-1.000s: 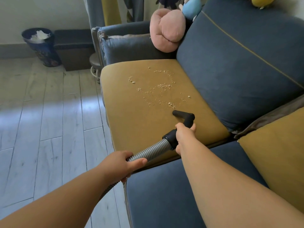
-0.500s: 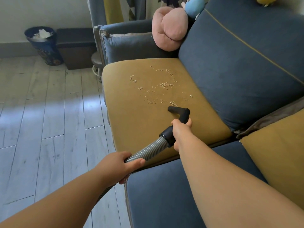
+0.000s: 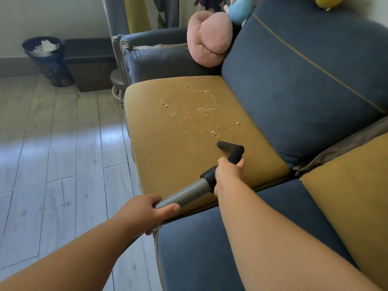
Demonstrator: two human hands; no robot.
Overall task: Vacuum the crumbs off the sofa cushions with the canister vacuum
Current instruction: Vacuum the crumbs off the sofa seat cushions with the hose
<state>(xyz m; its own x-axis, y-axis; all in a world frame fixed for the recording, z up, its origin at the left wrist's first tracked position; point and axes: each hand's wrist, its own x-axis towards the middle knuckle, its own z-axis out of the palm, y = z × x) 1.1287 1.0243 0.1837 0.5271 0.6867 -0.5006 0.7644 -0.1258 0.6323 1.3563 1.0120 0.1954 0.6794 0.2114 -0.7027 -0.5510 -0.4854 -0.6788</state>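
head view: two hands held the hose (image 3: 184, 193), with the nozzle (image 3: 230, 149) just short of the crumbs (image 3: 201, 111).
the right hand (image 3: 228, 173) was wrapped round the black handle where it met the ribbed hose, over the cushion (image 3: 168, 154) near its front edge. the left hand (image 3: 147, 211) gripped the hose lower down, just off the cushion's front edge, with the thumb on top. the bent nozzle pointed left, its mouth at or just above the fabric; i could not tell which. the crumbs lay scattered across the middle and toward the back edge of the cushion, the nearest clump just beyond the nozzle. a pink plush (image 3: 210, 38) leaned in the sofa (image 3: 294, 80) corner behind the cushion's far corner. a bin (image 3: 47, 59) stood on the floor (image 3: 52, 154) by the wall.
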